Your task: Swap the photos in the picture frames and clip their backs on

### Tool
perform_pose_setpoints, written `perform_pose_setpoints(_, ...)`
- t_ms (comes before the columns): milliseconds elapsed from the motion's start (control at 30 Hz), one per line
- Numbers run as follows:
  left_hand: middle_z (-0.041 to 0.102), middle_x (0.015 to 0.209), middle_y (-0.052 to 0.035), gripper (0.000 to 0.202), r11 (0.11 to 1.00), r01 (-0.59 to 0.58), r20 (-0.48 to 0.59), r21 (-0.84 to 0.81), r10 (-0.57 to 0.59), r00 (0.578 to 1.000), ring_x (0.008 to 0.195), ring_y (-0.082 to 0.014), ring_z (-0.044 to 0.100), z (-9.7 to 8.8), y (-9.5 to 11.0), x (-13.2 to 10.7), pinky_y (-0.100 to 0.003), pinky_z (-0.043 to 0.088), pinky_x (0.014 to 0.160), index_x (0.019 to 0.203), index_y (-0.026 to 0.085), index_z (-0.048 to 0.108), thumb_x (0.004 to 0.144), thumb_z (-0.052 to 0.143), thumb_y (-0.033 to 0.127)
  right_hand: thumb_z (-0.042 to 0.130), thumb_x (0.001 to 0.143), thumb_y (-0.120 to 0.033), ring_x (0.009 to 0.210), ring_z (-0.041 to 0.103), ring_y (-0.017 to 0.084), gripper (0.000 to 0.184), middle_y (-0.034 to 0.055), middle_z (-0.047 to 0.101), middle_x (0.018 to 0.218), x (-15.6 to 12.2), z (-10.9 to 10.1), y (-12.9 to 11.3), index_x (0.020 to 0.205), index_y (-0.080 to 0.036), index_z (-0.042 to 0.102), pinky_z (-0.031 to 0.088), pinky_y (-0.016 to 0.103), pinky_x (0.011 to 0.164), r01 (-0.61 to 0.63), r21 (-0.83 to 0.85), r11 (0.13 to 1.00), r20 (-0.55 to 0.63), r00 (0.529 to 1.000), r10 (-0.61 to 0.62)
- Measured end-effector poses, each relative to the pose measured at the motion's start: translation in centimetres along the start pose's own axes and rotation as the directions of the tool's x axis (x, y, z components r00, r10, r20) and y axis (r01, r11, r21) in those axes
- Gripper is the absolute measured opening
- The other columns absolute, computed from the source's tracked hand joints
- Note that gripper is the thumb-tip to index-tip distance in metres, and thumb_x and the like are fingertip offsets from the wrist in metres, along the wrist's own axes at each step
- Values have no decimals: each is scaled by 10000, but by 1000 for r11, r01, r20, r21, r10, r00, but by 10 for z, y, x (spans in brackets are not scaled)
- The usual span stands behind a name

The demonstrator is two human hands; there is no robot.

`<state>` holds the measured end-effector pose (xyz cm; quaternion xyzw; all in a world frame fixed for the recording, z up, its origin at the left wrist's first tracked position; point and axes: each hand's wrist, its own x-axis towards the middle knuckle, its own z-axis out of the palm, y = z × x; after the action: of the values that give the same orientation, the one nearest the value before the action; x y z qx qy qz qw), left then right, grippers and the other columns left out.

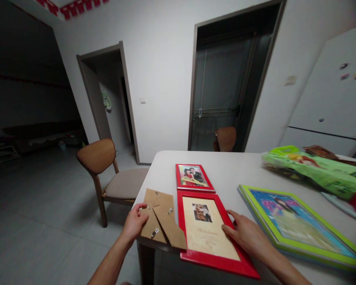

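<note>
My left hand (135, 222) is closed on the left edge of a brown frame backing board (150, 231), which has metal clips and a stand flap. The board's lower right corner lies over the edge of a red picture frame (215, 261). That frame shows a cream sheet with a small photo and sticks out past the table's near edge. My right hand (245, 230) grips its right side, thumb on top of the border. Touching its far side is a smaller red picture frame (192, 177) with a photo of two people.
Lime-green picture frames (304, 247) lie stacked on the white table (225, 168) at the right. Behind them is a green plastic package (308, 162). A wooden chair (127, 183) stands at the table's left, and a white fridge (329, 87) at the far right.
</note>
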<state>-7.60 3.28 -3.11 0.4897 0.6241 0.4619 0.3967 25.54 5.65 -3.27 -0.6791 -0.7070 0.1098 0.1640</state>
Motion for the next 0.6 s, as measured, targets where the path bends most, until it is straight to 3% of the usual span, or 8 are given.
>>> perform_pose_setpoints(200, 560, 657, 45, 319, 925, -57, -98, 375, 100, 990, 663, -142, 562, -3, -5, 5, -226, 391, 622, 920, 203, 495, 609, 552, 160, 444, 647, -244, 761, 593, 221, 490, 126, 643, 843, 3, -2, -7, 1113, -95, 474, 401, 276, 654, -57, 82, 995, -22, 998, 59)
perform_pose_setpoints(300, 570, 785, -2, 352, 866, -98, -108, 491, 172, 979, 822, -188, 540, -5, -4, 3, -281, 371, 741, 951, 191, 491, 606, 557, 161, 444, 628, -223, 715, 602, 214, 584, 119, 646, 818, 2, -7, -9, 1189, -73, 385, 417, 289, 652, -137, 251, 958, -8, 990, 144)
perform_pose_setpoints(367, 557, 910, -50, 362, 837, -140, -99, 530, 224, 970, 932, -216, 496, 0, 1, -1, -324, 340, 820, 968, 168, 486, 611, 543, 148, 415, 637, -209, 658, 611, 198, 650, 99, 651, 803, -1, -13, -13, 1258, -89, 266, 437, 291, 618, -220, 500, 838, 104, 975, 194)
perform_pose_setpoints(433, 529, 1000, -78, 361, 818, -199, -68, 540, 278, 958, 992, -215, 463, 13, 11, -7, -339, 316, 873, 999, 152, 473, 640, 513, 143, 385, 652, -200, 622, 618, 186, 698, 84, 653, 812, -7, -21, -18, 1299, -122, 135, 457, 295, 584, -311, 743, 592, 255, 950, 179)
perform_pose_setpoints(500, 520, 1034, -70, 359, 806, -278, -6, 523, 330, 944, 1007, -190, 458, 37, 24, -17, -320, 323, 892, 1031, 160, 458, 673, 493, 159, 394, 659, -207, 622, 623, 182, 743, 75, 653, 845, -12, -29, -25, 1311, -157, 42, 473, 307, 582, -359, 864, 353, 334, 933, 133)
perform_pose_setpoints(567, 518, 1066, -39, 370, 794, -377, 94, 477, 381, 920, 1029, -174, 450, 69, 39, -32, -302, 335, 906, 1031, 203, 464, 668, 533, 204, 442, 658, -227, 618, 624, 177, 789, 58, 654, 853, -17, -36, -32, 1311, -195, 0, 481, 316, 593, -362, 902, 235, 345, 932, 112)
perform_pose_setpoints(600, 489, 1123, -57, 436, 786, -463, 182, 408, 427, 886, 1072, -194, 416, 85, 46, -40, -331, 319, 932, 1067, 194, 444, 650, 568, 227, 470, 656, -239, 611, 622, 172, 807, 48, 657, 842, -18, -39, -34, 1311, -212, -2, 483, 315, 598, -351, 912, 212, 335, 936, 108)
